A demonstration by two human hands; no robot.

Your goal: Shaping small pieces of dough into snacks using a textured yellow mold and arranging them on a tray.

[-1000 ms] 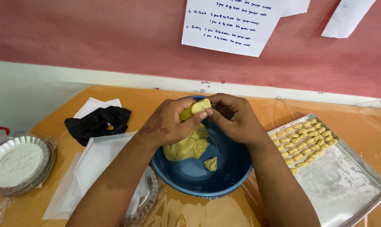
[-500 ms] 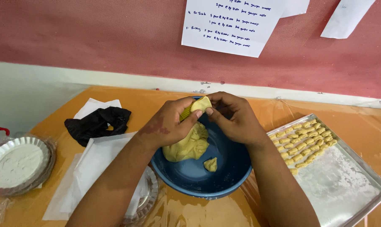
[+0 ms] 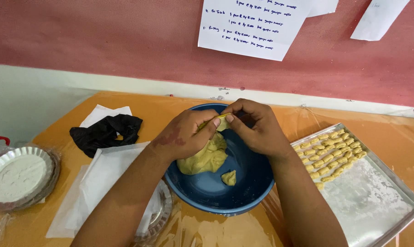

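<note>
My left hand (image 3: pixel 185 135) and my right hand (image 3: pixel 256 127) meet over a blue bowl (image 3: pixel 213 192) and pinch a small piece of yellow dough (image 3: pixel 221 121) between their fingertips. Inside the bowl lie a large lump of yellow dough (image 3: pixel 203 158) and a small separate bit (image 3: pixel 229 177). To the right a metal tray (image 3: pixel 376 201) holds several rows of small shaped dough pieces (image 3: pixel 328 153) at its far end.
A black cloth (image 3: pixel 107 132) lies on white paper (image 3: pixel 99 176) to the left. A foil dish of white flour (image 3: pixel 16 176) sits at the far left. Another foil dish (image 3: pixel 159 219) peeks from under my left forearm. Papers hang on the red wall.
Both hands have kept working the small dough piece over the bowl; the piece looks more covered by the fingers now. Nothing else moved.
</note>
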